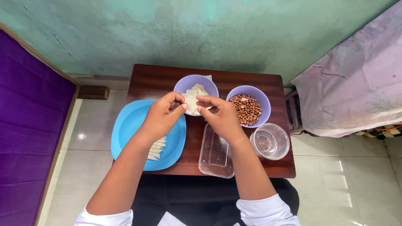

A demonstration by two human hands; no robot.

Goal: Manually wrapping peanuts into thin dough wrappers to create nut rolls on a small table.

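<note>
White sleeves and bare forearms rise from the frame's bottom edge as we work over a small dark wooden table (234,79). Our left hand (161,117) and right hand (222,117) pinch a pale pastry wrapper (191,105) between fingertips, held just above the near rim of a lilac bowl of wrappers (184,86). Right of that bowl sits a lilac bowl of peanuts (248,109); nearer us, a clear round bowl (270,141) and a clear rectangular container (215,155). Left of it, a blue plate (130,129) carries rolled pastry sticks (155,150).
</note>
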